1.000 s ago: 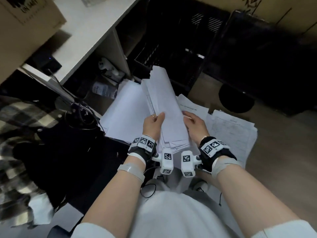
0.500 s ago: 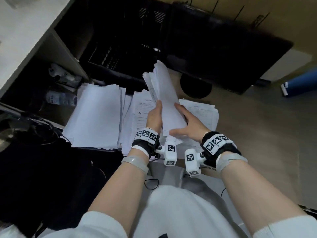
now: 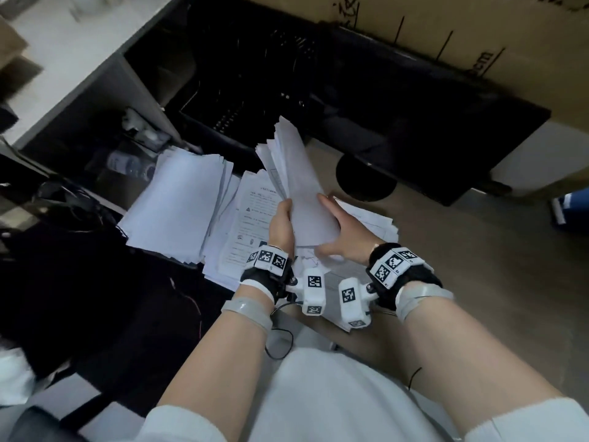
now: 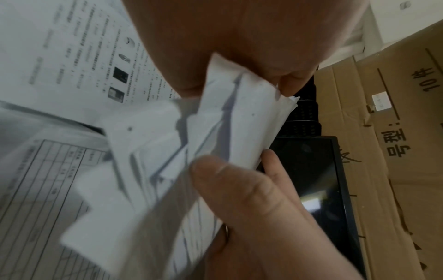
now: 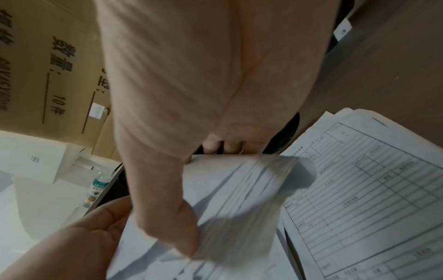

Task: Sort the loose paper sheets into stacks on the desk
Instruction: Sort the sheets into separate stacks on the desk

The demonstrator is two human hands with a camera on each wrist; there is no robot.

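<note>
A brown surface, which I take for the desk [image 3: 452,282], runs out under dark crates and a big cardboard box [image 3: 478,36], and paper lies spread across it. The left hand [image 3: 282,226] grips a thick bundle of sheets [image 3: 298,173] by its near end, thumb on top and fingers curled behind, so the bundle's long axis stands up and away from the wrists. The right hand [image 3: 345,232] holds the bundle's right edge, fingers lying along the top sheet and thumb splayed under the lower corner. Just left of the left hand lies a blank stack [image 3: 178,205]; under and beside it a printed stack [image 3: 251,218]; beneath the right hand a stack of ruled forms [image 5: 374,189]. The right hand looks nearer to peeling the top sheet off.
</note>
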